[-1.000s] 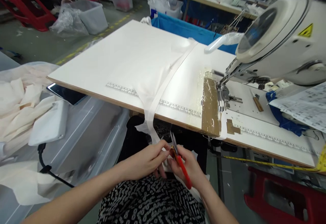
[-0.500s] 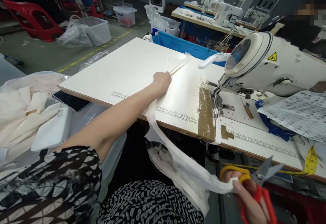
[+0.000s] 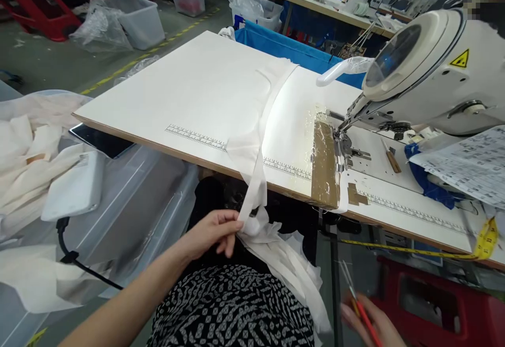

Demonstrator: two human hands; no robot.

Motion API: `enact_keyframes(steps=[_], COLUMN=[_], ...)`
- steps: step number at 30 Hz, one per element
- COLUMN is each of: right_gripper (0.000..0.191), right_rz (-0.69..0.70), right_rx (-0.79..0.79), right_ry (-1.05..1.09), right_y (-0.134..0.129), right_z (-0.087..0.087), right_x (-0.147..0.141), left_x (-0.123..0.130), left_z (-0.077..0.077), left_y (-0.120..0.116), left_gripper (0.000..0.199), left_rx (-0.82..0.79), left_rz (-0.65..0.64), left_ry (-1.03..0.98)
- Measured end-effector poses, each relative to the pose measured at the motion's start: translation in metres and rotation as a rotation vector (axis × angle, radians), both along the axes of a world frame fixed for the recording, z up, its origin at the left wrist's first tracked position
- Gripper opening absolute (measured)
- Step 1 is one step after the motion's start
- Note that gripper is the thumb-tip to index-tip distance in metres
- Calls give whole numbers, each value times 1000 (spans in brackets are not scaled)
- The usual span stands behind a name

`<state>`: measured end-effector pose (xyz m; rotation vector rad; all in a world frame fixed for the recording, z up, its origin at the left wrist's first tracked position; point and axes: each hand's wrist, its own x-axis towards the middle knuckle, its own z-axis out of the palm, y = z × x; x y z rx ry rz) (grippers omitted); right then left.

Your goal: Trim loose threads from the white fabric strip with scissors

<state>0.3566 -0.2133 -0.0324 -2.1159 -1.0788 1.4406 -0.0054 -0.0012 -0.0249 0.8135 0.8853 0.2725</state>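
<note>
My left hand (image 3: 221,229) pinches a strip of thin white fabric (image 3: 258,176) just below the table's front edge. From there the strip runs up over the white tabletop (image 3: 189,83) to its far side. More white fabric (image 3: 284,263) hangs in folds over my lap. Low on the right, my right hand (image 3: 369,318), partly blurred, holds scissors (image 3: 353,289) with red and yellow handles, blades pointing up. The sewing machine (image 3: 426,68) stands to the right of the fabric, its needle area above a brown-taped strip (image 3: 326,162).
A yellow measuring tape (image 3: 486,239) hangs along the table's right front edge. A seam ripper-like tool (image 3: 390,157) lies by the machine, near printed sheets (image 3: 469,165). On the left are a plastic bin (image 3: 130,199), a white power bank-like box (image 3: 74,186) and cream fabric (image 3: 23,168).
My left hand has come from the tabletop down to the front edge, now gripping the strip there. My right hand has let go of the strip's end and moved lower with the scissors.
</note>
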Motion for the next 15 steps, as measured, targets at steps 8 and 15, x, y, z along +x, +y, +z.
enact_keyframes(steps=[8, 15], right_gripper=[52, 56], right_rz=[718, 959], right_rx=[105, 64], right_ry=[180, 137], right_y=[128, 177], right_z=[11, 9], right_x=[-95, -108], left_x=[9, 1], left_z=[9, 5], left_y=[-29, -30], left_gripper=[43, 42], left_rx=[-4, -3], left_rz=[108, 153], left_ry=[8, 39])
